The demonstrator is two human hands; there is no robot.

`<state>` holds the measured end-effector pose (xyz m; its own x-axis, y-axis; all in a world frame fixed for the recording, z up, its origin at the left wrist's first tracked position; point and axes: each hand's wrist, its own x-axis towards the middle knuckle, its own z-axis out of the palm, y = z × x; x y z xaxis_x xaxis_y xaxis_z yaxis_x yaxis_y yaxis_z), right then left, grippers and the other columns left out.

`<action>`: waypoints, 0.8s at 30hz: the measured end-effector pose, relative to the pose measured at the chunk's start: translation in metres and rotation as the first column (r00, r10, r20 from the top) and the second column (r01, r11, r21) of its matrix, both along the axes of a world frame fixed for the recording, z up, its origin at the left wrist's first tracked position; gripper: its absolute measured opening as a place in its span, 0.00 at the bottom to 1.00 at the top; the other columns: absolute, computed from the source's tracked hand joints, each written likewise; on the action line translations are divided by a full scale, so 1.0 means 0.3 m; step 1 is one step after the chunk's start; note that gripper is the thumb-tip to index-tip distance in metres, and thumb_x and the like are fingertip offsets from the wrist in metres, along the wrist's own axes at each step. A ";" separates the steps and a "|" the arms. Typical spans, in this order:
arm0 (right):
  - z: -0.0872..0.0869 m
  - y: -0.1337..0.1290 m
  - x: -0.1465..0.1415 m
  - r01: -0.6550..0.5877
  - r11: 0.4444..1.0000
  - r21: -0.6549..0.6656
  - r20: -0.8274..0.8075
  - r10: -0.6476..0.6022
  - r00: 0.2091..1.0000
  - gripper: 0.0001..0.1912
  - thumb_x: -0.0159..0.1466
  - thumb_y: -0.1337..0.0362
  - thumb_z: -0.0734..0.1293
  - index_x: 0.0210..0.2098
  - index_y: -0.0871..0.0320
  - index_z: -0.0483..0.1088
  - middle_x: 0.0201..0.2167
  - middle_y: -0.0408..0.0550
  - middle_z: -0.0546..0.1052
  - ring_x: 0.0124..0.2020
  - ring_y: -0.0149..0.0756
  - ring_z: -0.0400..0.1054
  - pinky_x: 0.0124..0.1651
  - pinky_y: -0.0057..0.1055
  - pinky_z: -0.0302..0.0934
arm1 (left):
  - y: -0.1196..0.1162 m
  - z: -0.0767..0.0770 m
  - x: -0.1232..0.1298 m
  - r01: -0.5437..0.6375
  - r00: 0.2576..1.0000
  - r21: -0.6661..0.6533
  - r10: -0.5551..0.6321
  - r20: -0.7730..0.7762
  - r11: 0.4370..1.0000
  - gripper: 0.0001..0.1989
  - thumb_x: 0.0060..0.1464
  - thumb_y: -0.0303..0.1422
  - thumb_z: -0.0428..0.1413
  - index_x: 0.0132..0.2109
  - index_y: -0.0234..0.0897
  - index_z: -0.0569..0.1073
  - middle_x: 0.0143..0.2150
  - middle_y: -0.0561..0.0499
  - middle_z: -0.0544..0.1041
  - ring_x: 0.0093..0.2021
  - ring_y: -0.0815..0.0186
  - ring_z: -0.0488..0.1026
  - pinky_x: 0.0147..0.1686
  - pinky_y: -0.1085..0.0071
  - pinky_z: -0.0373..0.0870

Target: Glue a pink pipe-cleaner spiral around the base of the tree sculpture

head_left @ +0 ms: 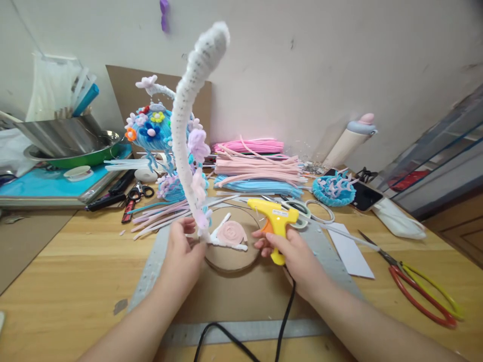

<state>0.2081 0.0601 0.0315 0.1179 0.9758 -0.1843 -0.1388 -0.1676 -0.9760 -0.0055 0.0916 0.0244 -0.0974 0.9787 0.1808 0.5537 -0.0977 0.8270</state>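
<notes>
My left hand [184, 249] is closed round the base of a tall, curved white fuzzy stem [183, 136], which rises well above the table. White legs at its foot rest on a round cardboard disc [230, 261], beside a pink coiled spiral [231, 233]. Lilac fuzzy flowers [198, 146] run along the stem's right side. In my right hand [290, 251] is a yellow glue gun [277, 216], its nozzle pointing left above the disc's right edge. A clear glue stick sticks out of its back, and a black cord hangs below.
Pink and blue pipe cleaners [260, 168] are piled behind the disc. Red-and-yellow scissors [418, 286] and a white card [350, 251] lie on the right. A blue woven basket [334, 189] stands beyond them. Small black scissors [140, 192] and a steel bowl [68, 136] are at the left.
</notes>
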 end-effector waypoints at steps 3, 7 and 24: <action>0.048 0.009 0.045 0.004 1.000 0.026 -0.056 -0.002 0.998 0.14 0.54 0.58 0.70 0.36 0.58 0.68 0.28 0.45 0.75 0.25 0.31 0.66 0.27 0.26 0.60 | -0.057 0.024 -0.003 -0.168 0.985 0.162 0.160 0.063 0.972 0.10 0.50 0.28 0.47 0.40 0.43 0.56 0.37 0.52 0.61 0.40 0.62 0.66 0.41 0.62 0.68; 0.088 0.014 0.101 -0.166 0.986 -0.007 -0.142 0.163 0.976 0.14 0.59 0.53 0.66 0.33 0.58 0.67 0.26 0.45 0.74 0.16 0.27 0.59 0.18 0.25 0.52 | -0.138 0.059 0.014 0.352 0.935 0.538 -0.317 -0.161 0.766 0.11 0.50 0.20 0.48 0.33 0.43 0.59 0.31 0.54 0.62 0.34 0.65 0.65 0.35 0.67 0.66; 0.122 -0.076 0.211 -0.353 0.923 -0.151 0.690 0.354 0.631 0.18 0.63 0.50 0.62 0.43 0.54 0.74 0.38 0.46 0.79 0.41 0.44 0.72 0.43 0.35 0.66 | -0.087 -0.048 0.083 0.524 0.700 0.100 -0.361 -0.617 0.846 0.23 0.57 0.24 0.47 0.60 0.34 0.62 0.60 0.42 0.65 0.61 0.55 0.60 0.60 0.51 0.62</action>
